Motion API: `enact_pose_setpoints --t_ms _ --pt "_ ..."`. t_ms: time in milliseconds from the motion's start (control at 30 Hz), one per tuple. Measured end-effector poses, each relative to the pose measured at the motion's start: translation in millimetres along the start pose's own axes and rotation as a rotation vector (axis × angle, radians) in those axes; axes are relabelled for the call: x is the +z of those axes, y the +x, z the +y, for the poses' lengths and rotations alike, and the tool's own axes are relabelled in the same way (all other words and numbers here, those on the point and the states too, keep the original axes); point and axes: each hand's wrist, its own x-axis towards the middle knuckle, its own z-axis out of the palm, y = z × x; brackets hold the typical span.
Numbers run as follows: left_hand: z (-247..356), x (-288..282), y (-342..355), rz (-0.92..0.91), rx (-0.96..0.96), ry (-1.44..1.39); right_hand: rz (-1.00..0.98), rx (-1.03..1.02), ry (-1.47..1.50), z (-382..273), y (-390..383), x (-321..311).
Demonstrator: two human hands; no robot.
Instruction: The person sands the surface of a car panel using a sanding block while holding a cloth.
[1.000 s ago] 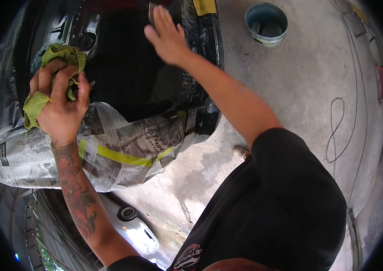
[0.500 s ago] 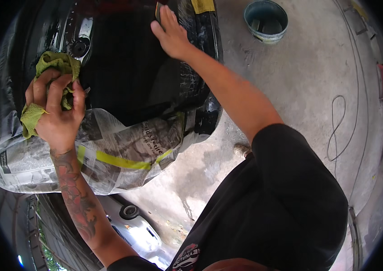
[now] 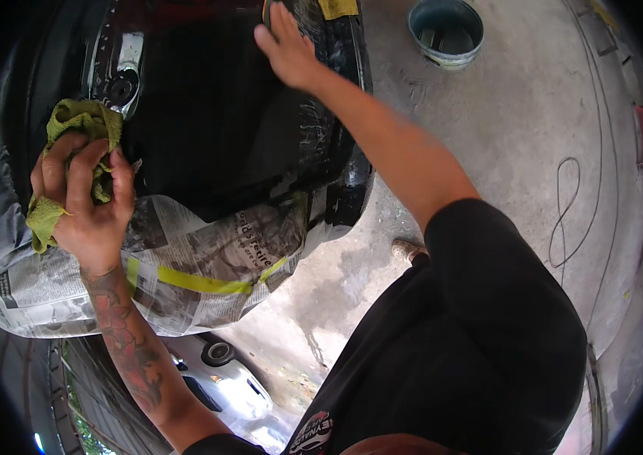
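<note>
My left hand (image 3: 92, 205) is closed around a crumpled yellow-green cloth (image 3: 82, 121) and rests at the left side of a glossy black car body panel (image 3: 200, 121). Just beyond the cloth, a round dark fitting (image 3: 120, 89) sits in a shiny recess of the panel. Farther right, my right hand (image 3: 291, 49) lies with its fingers stretched along a thin, dark pad with an orange edge (image 3: 266, 10). Most of that pad is hidden by the fingers and the top of the picture.
Masking newspaper (image 3: 207, 243) with yellow-green tape (image 3: 204, 280) covers the panel's near edge. A yellow piece (image 3: 339, 8) lies at the far right corner. Beyond stands a bucket (image 3: 446, 57) on the concrete floor, with a cable (image 3: 564, 220) looping nearby. A white car (image 3: 234, 387) is behind.
The view has shifted a little, so the panel and my left hand with the cloth appear lower and farther left. My right hand has slid slightly farther away along the panel.
</note>
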Motion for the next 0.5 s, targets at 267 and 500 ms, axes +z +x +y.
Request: enact_pose_setpoints --t_ms 267,500 --pt "-3 -3 -13 -0.02 -0.024 0.009 -0.252 -0.064 -0.019 -14 -173 32" --pt "-4 -6 -8 -0.034 -0.013 0.014 -0.051 -0.055 -0.007 4 -75 21"
